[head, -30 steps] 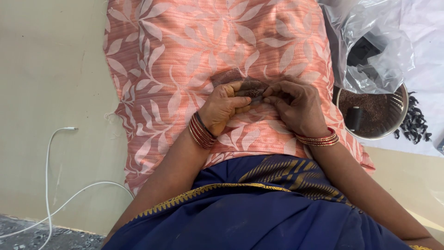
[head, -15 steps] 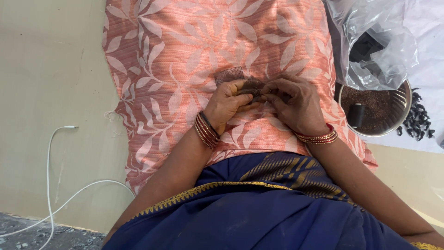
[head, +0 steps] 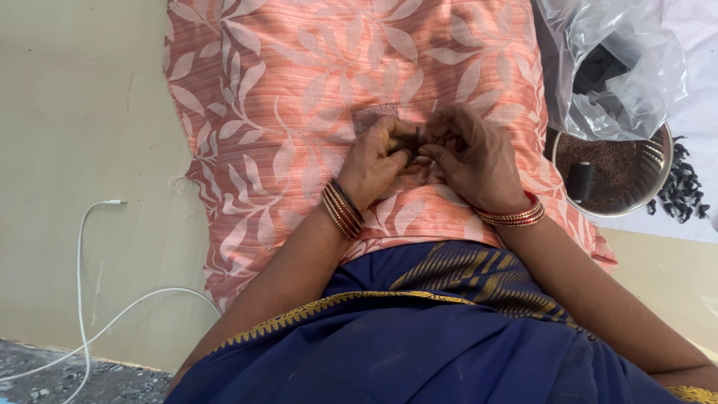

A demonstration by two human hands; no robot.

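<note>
A round metal bowl (head: 649, 196) is seen at the right edge, filled with a fine dark brown granular matter, in which a small dark cylinder (head: 580, 181) stands upright. Above the bowl, and partly overlapping its rim, a crumpled clear plastic bag (head: 621, 75) is laid, with something black showing through it. Black shrivelled pods (head: 682, 191) are scattered on white sheeting just right of the bowl. A woven salmon-pink cloth (head: 299, 97), ribbed in texture and printed with pale leaf shapes, is spread over the smooth beige floor (head: 82, 112), on which a thin white cable (head: 82, 299) curves at the left. Over the middle of the cloth the left hand (head: 372, 164) and the right hand (head: 471, 158) are brought together, fingertips touching, and a small dark piece (head: 416, 142) is pinched between them; its kind cannot be told. Red and gold bangles (head: 342, 209) are worn on both wrists, above dark blue fabric with gold trim (head: 419, 337).
</note>
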